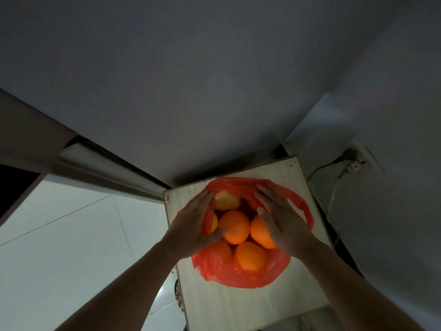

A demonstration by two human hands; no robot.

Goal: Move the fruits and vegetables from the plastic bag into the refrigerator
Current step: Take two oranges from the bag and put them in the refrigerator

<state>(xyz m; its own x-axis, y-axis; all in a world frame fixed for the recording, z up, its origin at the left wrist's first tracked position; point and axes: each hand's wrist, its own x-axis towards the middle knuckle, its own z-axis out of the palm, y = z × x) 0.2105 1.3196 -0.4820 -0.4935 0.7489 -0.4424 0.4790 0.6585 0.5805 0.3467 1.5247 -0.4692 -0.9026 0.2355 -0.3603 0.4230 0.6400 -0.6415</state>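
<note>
- Your left hand's fingers lie straight and close together along the left rim of the bag. Its thumb touches the middle orange.
- Your right hand's fingers are straight and slightly apart. They lie flat on the right rim and partly cover another orange.
- Neither hand grips any fruit.
- The bag is red, its mouth held wide between your hands and facing up at you. Its longer axis runs from the near edge of the table to the far edge.
- Inside, two more oranges sit nearest you under thin plastic, and a yellow fruit sits at the far end.
- The bag sits on the pale wood table, with white tiled floor to the left and a plug in the wall to the right.
</note>
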